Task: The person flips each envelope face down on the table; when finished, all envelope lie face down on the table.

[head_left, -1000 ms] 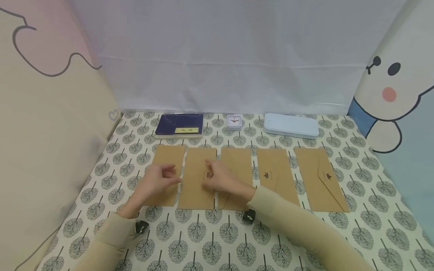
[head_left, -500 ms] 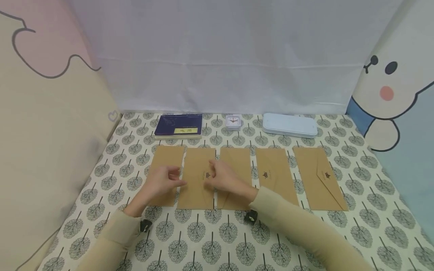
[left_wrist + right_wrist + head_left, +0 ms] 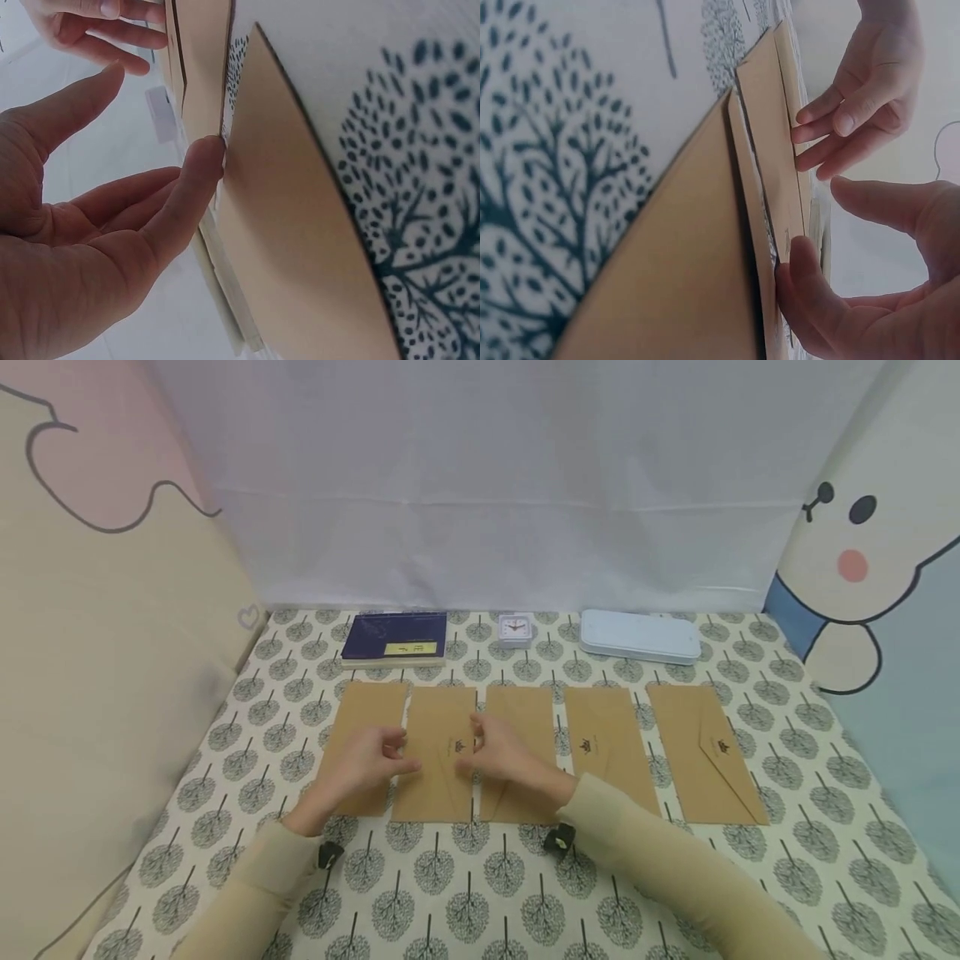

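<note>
Several brown paper envelopes lie side by side in a row in the head view. My left hand (image 3: 366, 760) is over the leftmost envelope (image 3: 371, 703), its thumb and fingers apart, with the tips reaching the second envelope (image 3: 429, 718). In the left wrist view, one fingertip (image 3: 204, 154) appears to touch paper near the gap between two envelopes. My right hand (image 3: 510, 756) comes across the third envelope (image 3: 525, 706), fingers loosely bent beside the second envelope's crown print. Fingertips of the right hand (image 3: 877, 285) lie at an envelope edge in the right wrist view. Neither hand grips anything.
Behind the row stand a dark blue book (image 3: 397, 637), a small white clock (image 3: 515, 628) and a pale blue case (image 3: 640, 635). Further right are a fourth envelope (image 3: 609, 718) and a last one (image 3: 686, 735). A tree-print cloth (image 3: 465, 893) covers the table.
My left hand has shifted right toward the second envelope. The right hand has also edged slightly right. The envelopes stay in their row.
</note>
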`<state>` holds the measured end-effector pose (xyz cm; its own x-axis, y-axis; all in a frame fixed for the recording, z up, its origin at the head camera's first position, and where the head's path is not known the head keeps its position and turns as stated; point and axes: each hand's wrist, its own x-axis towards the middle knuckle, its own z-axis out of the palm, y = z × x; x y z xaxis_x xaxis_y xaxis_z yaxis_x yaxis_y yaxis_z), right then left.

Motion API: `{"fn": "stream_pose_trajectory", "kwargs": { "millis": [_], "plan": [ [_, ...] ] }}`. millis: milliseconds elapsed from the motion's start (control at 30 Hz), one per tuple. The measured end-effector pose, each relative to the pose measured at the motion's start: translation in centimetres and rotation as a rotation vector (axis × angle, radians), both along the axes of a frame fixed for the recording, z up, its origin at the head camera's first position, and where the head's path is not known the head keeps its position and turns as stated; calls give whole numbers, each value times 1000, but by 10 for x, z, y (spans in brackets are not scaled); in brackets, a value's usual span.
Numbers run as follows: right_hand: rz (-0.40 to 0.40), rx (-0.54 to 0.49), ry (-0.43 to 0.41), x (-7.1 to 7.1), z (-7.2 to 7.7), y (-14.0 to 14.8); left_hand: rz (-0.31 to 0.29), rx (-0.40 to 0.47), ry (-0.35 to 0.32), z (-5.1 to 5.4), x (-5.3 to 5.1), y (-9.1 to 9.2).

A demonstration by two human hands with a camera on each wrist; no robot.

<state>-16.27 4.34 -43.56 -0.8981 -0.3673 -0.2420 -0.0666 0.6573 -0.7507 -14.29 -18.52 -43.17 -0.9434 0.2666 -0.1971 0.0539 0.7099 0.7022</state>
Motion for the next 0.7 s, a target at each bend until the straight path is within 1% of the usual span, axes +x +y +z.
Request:
{"fn": "stream_pose_trajectory", "kwargs": {
  "millis": [133, 167, 233, 400, 500, 700],
  "plan": [
    [-28, 31, -5, -2, 4, 0, -1, -14, -8, 0, -1, 2],
    [-34, 28, -13, -2, 4, -1, 3, -16, -9, 0, -1, 2],
    [-52, 14, -34, -3, 6, -1, -12, -36, -5, 0, 0, 3],
    [-79, -7, -79, -3, 8, -2, -58, -57, 37, 2, 3, 5],
    [-77, -11, -86, -3, 9, -3, -64, -60, 67, 2, 5, 5],
    [-91, -29, -89, -3, 8, -4, -58, -76, 76, -1, 5, 5]
  ]
}}
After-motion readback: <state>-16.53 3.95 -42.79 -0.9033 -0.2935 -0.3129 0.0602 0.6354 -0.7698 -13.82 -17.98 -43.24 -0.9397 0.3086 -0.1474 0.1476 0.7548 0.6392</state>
